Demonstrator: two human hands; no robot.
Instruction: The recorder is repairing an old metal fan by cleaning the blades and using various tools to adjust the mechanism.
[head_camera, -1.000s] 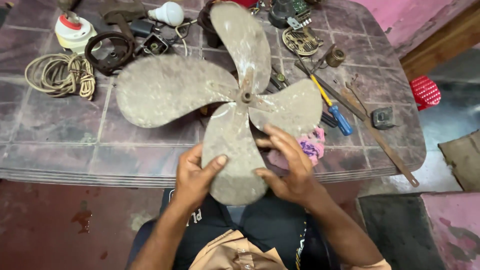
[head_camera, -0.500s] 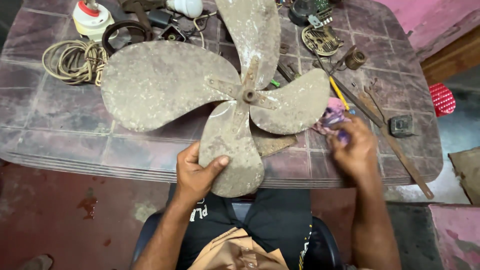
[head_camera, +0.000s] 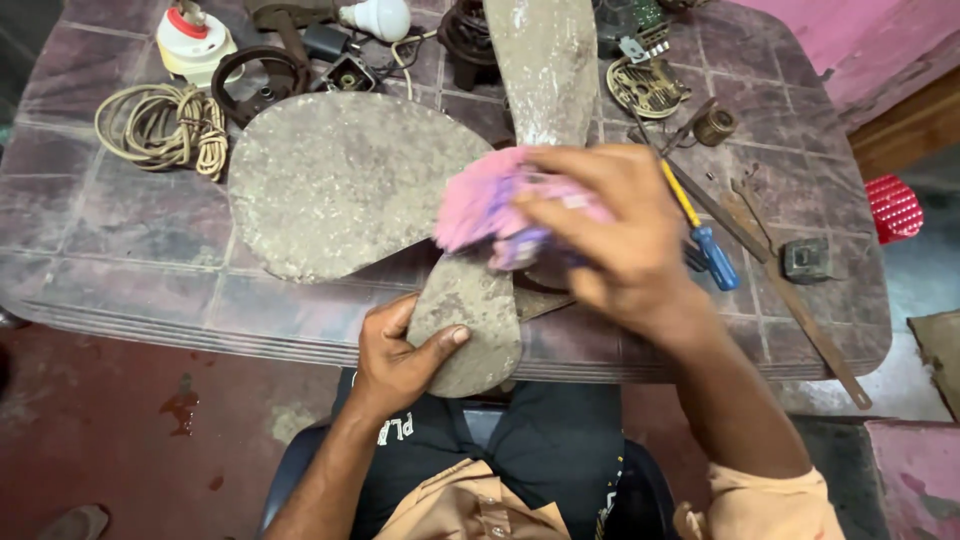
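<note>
Fan blade (head_camera: 350, 185): your left hand (head_camera: 400, 355) grips its near lobe; your right hand (head_camera: 610, 235) clutches a pink cloth (head_camera: 485, 205) over its hub.

Left hand (head_camera: 400, 352) low in view, about 7 o'clock from centre. Fingers curled, thumb stretched out toward 3 o'clock, closed in grip. Left forearm bare, runs down toward 7 o'clock out of view.

Right hand (head_camera: 610, 235) higher, near centre, slightly blurred. Palm down, fingers bent and pointing toward 9 o'clock, closed in grasp. Right forearm runs toward 5 o'clock, orange sleeve at upper arm.
</note>
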